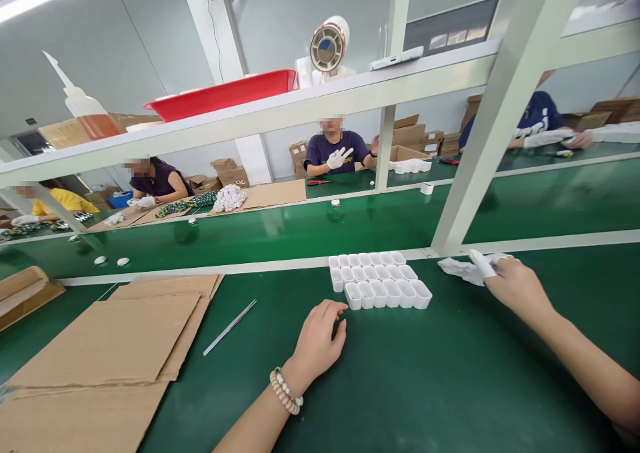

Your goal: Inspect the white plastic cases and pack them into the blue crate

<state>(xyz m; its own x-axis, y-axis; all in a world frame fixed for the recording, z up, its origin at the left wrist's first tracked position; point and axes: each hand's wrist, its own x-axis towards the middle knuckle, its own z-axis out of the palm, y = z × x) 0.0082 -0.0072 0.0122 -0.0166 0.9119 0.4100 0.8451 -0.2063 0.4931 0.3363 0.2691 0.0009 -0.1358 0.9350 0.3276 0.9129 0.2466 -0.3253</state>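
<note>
My left hand (320, 336) rests on the green table with its fingers curled loosely, holding nothing, just left of a block of small white open cases (379, 278) lined up in rows. A bead bracelet is on that wrist. My right hand (515, 283) lies to the right of the cases at the table's far edge, its fingers closed on a white glove (467, 266) that lies crumpled on the green surface.
Metal tweezers (230, 326) lie left of my left hand. Flat cardboard sheets (107, 343) cover the table's left side. A white frame post (493, 113) rises beyond the cases, with a conveyor belt (280, 230) behind. Several people work across the belt. A red tray (225, 93) sits on the shelf.
</note>
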